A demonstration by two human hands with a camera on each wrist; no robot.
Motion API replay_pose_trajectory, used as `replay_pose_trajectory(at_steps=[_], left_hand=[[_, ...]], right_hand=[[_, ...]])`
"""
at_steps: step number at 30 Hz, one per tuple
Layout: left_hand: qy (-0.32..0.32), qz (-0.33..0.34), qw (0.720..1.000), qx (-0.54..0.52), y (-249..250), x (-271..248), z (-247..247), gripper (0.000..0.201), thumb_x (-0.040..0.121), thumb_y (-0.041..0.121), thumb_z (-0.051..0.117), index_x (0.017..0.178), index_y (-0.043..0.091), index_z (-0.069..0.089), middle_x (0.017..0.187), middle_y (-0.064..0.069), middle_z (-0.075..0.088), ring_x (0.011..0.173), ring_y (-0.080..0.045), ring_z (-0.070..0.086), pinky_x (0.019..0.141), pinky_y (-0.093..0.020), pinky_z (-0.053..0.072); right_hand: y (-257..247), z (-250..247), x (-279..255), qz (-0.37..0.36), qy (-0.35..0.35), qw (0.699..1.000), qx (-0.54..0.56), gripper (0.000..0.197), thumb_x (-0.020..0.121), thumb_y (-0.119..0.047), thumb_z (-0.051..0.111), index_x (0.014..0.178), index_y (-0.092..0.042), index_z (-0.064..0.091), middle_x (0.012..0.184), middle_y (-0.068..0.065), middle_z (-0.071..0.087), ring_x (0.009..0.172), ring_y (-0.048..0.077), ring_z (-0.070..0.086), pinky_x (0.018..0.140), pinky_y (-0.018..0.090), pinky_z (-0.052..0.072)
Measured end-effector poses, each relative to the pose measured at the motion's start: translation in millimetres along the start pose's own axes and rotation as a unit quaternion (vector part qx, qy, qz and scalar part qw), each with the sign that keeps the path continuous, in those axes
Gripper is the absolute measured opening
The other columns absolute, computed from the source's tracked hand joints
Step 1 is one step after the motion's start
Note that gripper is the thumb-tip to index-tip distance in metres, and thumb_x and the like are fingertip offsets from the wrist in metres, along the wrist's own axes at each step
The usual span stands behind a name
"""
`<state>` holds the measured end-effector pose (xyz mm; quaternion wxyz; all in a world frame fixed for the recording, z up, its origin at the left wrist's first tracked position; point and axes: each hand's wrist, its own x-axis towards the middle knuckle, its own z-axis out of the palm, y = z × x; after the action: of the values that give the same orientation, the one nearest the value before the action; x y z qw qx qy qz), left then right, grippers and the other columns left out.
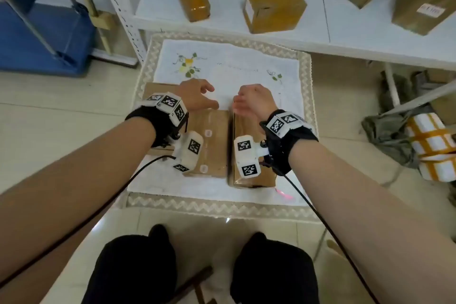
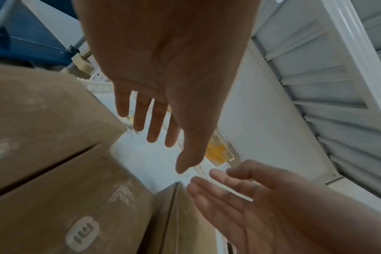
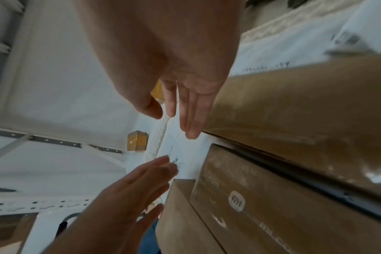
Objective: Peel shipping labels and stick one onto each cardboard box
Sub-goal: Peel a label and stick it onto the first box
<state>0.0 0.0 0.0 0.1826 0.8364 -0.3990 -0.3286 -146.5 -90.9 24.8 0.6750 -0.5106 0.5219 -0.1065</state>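
Observation:
Three brown cardboard boxes lie on a white embroidered cloth [image 1: 229, 66] on the floor: a left box [image 1: 158, 90] mostly hidden by my wrist, a middle box [image 1: 212, 140] with small white logos, and a right box [image 1: 249, 173]. My left hand [image 1: 206, 96] hovers over the far end of the middle box, fingers spread and straight, holding nothing. My right hand [image 1: 240, 101] is beside it over the far end of the right box, fingers relaxed and empty. The wrist views show both palms bare: left hand [image 2: 170, 151], right hand [image 3: 172, 123]. No label shows in either hand.
A white shelf [image 1: 222, 24] behind the cloth carries several taped brown boxes, some with white labels [image 1: 430, 10]. A blue cart [image 1: 37, 37] stands at the far left. A white-and-orange striped bundle [image 1: 431, 148] and grey fabric lie at the right. My knees [image 1: 138, 271] are at the bottom.

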Motion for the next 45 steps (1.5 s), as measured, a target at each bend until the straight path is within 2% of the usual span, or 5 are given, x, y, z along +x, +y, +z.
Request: replay_pose_trajectory(at_steps=[11, 25, 30, 36, 45], left_hand=[[0.007, 0.014, 0.998, -0.059, -12, 29, 49, 0.041, 0.071, 0.038, 0.080, 0.105, 0.022, 0.063, 0.084, -0.001, 0.064, 0.068, -0.016, 0.058, 0.053, -0.023, 0.046], [-0.049, 0.017, 0.998, 0.023, 22, 13, 70, 0.072, 0.073, 0.072, 0.065, 0.112, 0.011, 0.059, 0.100, -0.003, 0.072, 0.093, -0.018, 0.067, 0.074, -0.029, 0.051], [0.023, 0.023, 0.999, 0.042, 31, -6, 86, 0.066, 0.071, 0.064, 0.072, 0.102, 0.006, 0.063, 0.078, -0.004, 0.070, 0.061, -0.017, 0.063, 0.053, -0.022, 0.046], [0.083, 0.034, 0.987, 0.130, 52, -34, 119, 0.109, 0.070, 0.068, 0.070, 0.153, 0.017, 0.020, 0.152, -0.014, 0.026, 0.134, -0.036, 0.038, 0.106, -0.046, 0.041], [0.063, 0.174, 0.962, 0.200, 101, -60, 155, 0.071, 0.077, 0.055, 0.073, 0.137, 0.021, 0.055, 0.138, 0.000, 0.055, 0.124, -0.021, 0.052, 0.086, -0.027, 0.039]], right_hand=[[42, 3, 47, -0.060, 0.011, 0.998, 0.029, 0.005, 0.094, -0.008, 0.051, 0.091, -0.006, 0.054, 0.096, 0.018, 0.063, 0.078, 0.028, 0.065, 0.073, 0.036, 0.061], [68, -29, 68, -0.151, 0.037, 0.988, 0.007, 0.006, 0.092, -0.008, 0.055, 0.087, -0.010, 0.055, 0.083, 0.007, 0.060, 0.067, 0.017, 0.062, 0.061, 0.029, 0.056], [73, -60, 41, -0.144, 0.090, 0.982, -0.077, 0.014, 0.091, -0.016, 0.058, 0.077, -0.018, 0.055, 0.082, 0.002, 0.058, 0.060, 0.010, 0.050, 0.055, 0.022, 0.044], [92, -95, 10, -0.040, 0.113, 0.993, -0.018, 0.025, 0.095, -0.016, 0.052, 0.120, -0.014, 0.056, 0.110, 0.007, 0.063, 0.086, 0.018, 0.053, 0.062, 0.031, 0.037], [129, -138, -6, -0.005, 0.148, 0.976, -0.162, 0.032, 0.089, -0.020, 0.059, 0.120, -0.010, 0.059, 0.092, 0.005, 0.058, 0.082, 0.028, 0.054, 0.080, 0.039, 0.049]])
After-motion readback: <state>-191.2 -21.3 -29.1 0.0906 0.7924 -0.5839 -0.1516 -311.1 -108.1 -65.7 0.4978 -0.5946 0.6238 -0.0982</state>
